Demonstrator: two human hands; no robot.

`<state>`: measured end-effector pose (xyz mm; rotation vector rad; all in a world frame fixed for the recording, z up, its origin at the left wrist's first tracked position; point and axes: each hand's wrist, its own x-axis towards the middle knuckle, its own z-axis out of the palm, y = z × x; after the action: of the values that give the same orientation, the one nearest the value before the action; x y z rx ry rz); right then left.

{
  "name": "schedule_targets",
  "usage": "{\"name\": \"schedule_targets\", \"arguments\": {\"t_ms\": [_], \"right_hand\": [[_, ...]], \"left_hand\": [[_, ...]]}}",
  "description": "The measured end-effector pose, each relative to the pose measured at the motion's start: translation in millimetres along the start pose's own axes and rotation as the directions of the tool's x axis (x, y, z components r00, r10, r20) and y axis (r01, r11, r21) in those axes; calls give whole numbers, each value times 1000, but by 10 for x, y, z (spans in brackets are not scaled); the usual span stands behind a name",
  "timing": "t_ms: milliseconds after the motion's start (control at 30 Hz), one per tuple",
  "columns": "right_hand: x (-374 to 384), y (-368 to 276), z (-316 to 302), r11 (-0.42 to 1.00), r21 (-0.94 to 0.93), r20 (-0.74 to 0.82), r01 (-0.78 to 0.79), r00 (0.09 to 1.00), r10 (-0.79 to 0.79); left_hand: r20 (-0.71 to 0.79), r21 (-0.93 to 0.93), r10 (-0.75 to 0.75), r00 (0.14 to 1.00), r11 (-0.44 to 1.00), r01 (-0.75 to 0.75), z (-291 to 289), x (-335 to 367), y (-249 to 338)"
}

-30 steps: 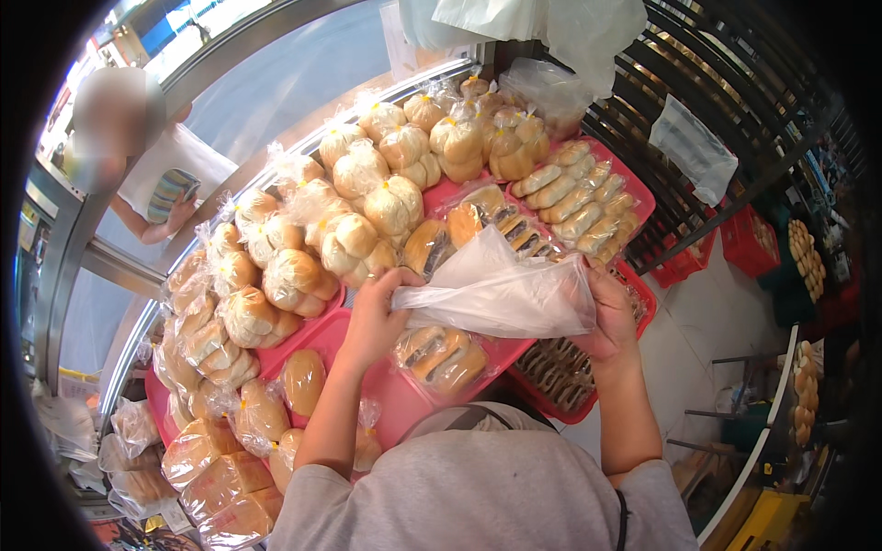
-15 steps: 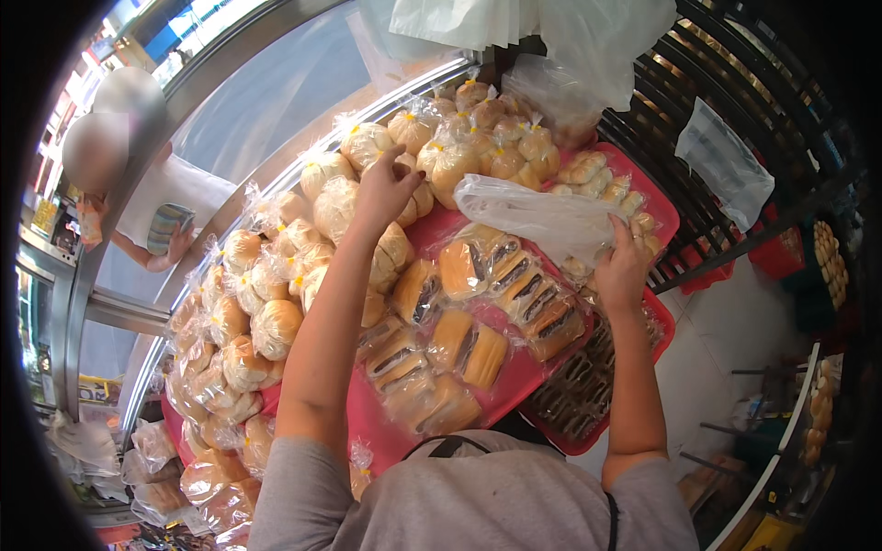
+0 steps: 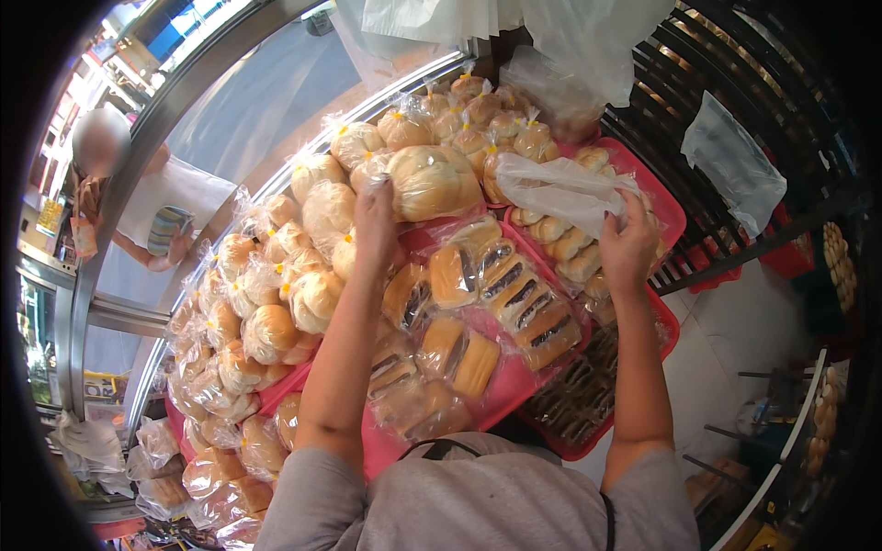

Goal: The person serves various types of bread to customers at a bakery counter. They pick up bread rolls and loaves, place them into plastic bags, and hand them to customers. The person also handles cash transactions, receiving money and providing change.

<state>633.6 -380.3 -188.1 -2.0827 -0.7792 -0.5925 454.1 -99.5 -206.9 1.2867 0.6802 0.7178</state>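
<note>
My left hand (image 3: 375,216) is closed on the tied end of a clear bag of round buns (image 3: 434,184), raised over the other bagged bread. In my right hand (image 3: 630,241) is the edge of a thin white plastic bag (image 3: 556,188), pinched between thumb and fingers. That bag stretches leftward toward the buns, hanging over a tray of small rolls (image 3: 574,255). Below and between my arms, wrapped dark-filled pastries (image 3: 528,298) lie on a pink tray (image 3: 514,390). Many knotted clear bags of buns (image 3: 271,332) are heaped left of my left arm.
A person in white (image 3: 165,197) stands beyond the glass at left, holding a striped item (image 3: 168,230). White plastic bags (image 3: 597,41) hang at the top. Black slatted racking (image 3: 680,138) stands at right, beside a tiled floor (image 3: 726,340). A red tray of dark pastries (image 3: 588,386) sits lower right.
My left hand has taken hold of the bag of buns and lifted it nearer. The white plastic bag in my right hand has shifted slightly right. The person outside has moved slightly.
</note>
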Motion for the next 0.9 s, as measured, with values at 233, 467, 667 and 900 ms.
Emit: {"name": "schedule_targets", "arguments": {"t_ms": [233,467,667,900], "right_hand": [[233,-871,-192,953,264,495,-146,869,-4],[458,-2084,-1443,716,523,833,-463,454,-315],[-256,-3407,-1390,842,515,793,160,282,-539],[631,-3763,-861,807,576,657,-130,661,-363]], "left_hand": [[-38,-176,529,848,831,-527,-479,-1140,737],[448,-425,327,832,897,-124,-172,-2224,631],[532,15,472,703,825,-565,-427,-2240,889],[584,736,577,571,-81,-672,-1598,-2459,1626]]}}
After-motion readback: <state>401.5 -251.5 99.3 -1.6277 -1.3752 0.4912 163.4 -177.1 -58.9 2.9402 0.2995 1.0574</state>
